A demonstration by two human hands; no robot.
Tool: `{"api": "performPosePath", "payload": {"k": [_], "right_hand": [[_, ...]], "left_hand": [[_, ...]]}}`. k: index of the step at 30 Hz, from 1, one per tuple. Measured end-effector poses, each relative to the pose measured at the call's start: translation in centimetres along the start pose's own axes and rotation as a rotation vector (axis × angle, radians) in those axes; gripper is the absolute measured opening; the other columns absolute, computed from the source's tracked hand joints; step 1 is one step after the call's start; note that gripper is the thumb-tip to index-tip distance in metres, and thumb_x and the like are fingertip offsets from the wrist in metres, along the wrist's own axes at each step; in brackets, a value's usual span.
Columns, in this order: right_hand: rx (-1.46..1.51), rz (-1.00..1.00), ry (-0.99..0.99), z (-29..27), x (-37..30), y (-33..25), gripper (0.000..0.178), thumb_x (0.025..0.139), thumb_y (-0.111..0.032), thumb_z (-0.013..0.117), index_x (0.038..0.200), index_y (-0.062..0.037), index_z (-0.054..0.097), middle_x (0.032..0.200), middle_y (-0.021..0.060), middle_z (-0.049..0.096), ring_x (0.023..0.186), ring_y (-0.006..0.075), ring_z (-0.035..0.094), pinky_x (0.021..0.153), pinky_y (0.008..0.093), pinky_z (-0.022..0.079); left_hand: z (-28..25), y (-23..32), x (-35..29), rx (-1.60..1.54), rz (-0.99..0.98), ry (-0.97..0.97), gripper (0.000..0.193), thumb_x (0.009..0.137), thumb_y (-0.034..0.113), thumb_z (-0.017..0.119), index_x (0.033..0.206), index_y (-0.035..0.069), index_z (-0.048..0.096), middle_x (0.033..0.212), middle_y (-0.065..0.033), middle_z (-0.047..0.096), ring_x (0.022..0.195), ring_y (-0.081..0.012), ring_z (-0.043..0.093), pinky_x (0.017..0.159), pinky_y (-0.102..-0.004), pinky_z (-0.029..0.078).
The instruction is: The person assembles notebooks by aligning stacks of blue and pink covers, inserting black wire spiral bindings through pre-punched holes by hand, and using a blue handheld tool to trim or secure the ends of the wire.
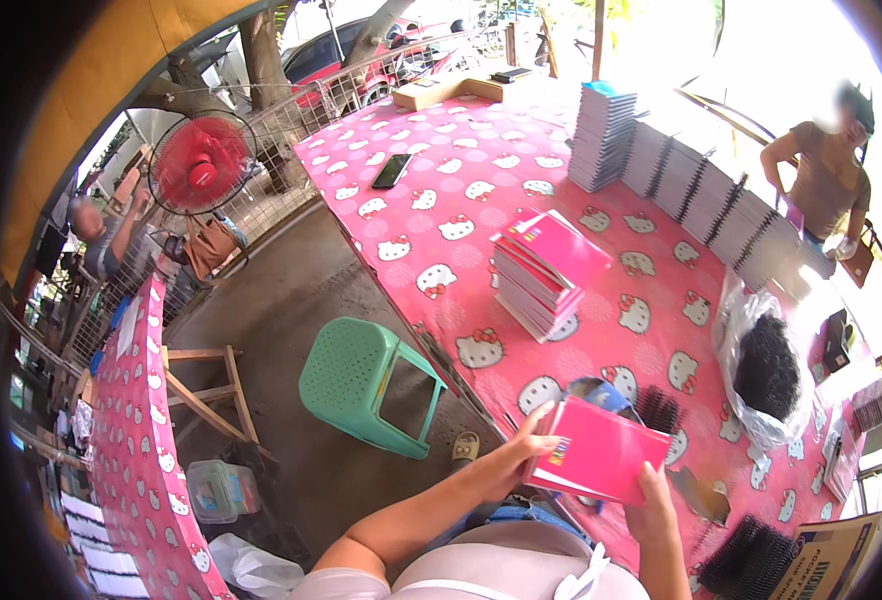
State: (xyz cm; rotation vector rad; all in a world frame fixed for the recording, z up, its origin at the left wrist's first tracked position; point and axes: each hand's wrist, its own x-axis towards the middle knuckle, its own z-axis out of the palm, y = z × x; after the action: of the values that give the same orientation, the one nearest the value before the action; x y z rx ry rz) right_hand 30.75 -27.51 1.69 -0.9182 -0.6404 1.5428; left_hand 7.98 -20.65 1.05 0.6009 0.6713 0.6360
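Held out over the near table edge is a pink-covered booklet (pixel 611 450), or a thin stack of them, gripped between both hands. My left hand (pixel 527 457) closes on its left side, thumb on top. At the lower right corner my right hand (pixel 653 507) pinches it, thumb on the cover. Just beyond it lie a bundle of black binding coils (pixel 660 408) and a bluish round object (pixel 598 391), partly hidden by the booklet. A pile of similar pink booklets (pixel 559 262) stands farther off on the table, its upper ones slightly askew.
The pink patterned table (pixel 461 215) carries a phone (pixel 392 171), a tall notebook stack (pixel 601 140), a row of spiral notebooks (pixel 706 190), a bag of coils (pixel 769 370), loose coils (pixel 748 555) and a cardboard box (pixel 829 560). Left are a green stool (pixel 351 380) and fan (pixel 202 165). A person (pixel 829 175) stands right.
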Motion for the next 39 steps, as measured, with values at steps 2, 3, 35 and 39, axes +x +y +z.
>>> {"api": "performPosePath", "payload": {"k": [2,3,35,39], "right_hand": [[-0.085,0.067,0.003,3.0,2.2,0.4,0.057,0.094,-0.029,0.055,0.140,-0.0047,0.030,0.134,0.0124,0.047,0.124,0.0230,0.047,0.105,0.0393,0.036],[-0.115,0.112,-0.004,4.6,3.5,0.8,0.058,0.094,-0.030,0.055,0.140,-0.0048,0.029,0.134,0.0125,0.046,0.123,0.0229,0.047,0.104,0.0389,0.036],[-0.394,-0.675,0.557,6.7,25.9,-0.4,0.061,0.097,-0.052,0.043,0.117,0.0032,0.057,0.111,0.0106,0.062,0.100,0.0165,0.059,0.089,0.0297,0.046],[-0.258,-0.664,0.320,7.5,30.9,-1.6,0.062,0.098,-0.052,0.040,0.110,0.0053,0.062,0.104,0.0123,0.065,0.092,0.0165,0.062,0.082,0.0292,0.050]], "left_hand": [[-2.3,2.2,-0.8,-0.056,-0.008,0.021,0.084,0.082,0.042,0.061,0.148,0.014,0.017,0.141,-0.0097,0.036,0.129,-0.0183,0.041,0.104,-0.0375,0.038],[-3.5,3.2,-1.5,-0.081,-0.013,0.049,0.084,0.082,0.043,0.061,0.148,0.014,0.018,0.141,-0.0099,0.036,0.129,-0.0186,0.042,0.104,-0.0382,0.038],[-16.4,23.4,18.3,0.780,0.678,-0.174,0.141,0.053,0.051,0.088,0.150,0.003,-0.003,0.156,-0.0227,0.007,0.145,-0.0328,0.010,0.117,-0.0438,0.013],[-15.4,22.3,21.4,0.684,0.624,-0.279,0.150,0.040,0.042,0.094,0.150,0.000,0.001,0.155,-0.0239,0.012,0.145,-0.0300,0.012,0.117,-0.0400,0.015]]}}
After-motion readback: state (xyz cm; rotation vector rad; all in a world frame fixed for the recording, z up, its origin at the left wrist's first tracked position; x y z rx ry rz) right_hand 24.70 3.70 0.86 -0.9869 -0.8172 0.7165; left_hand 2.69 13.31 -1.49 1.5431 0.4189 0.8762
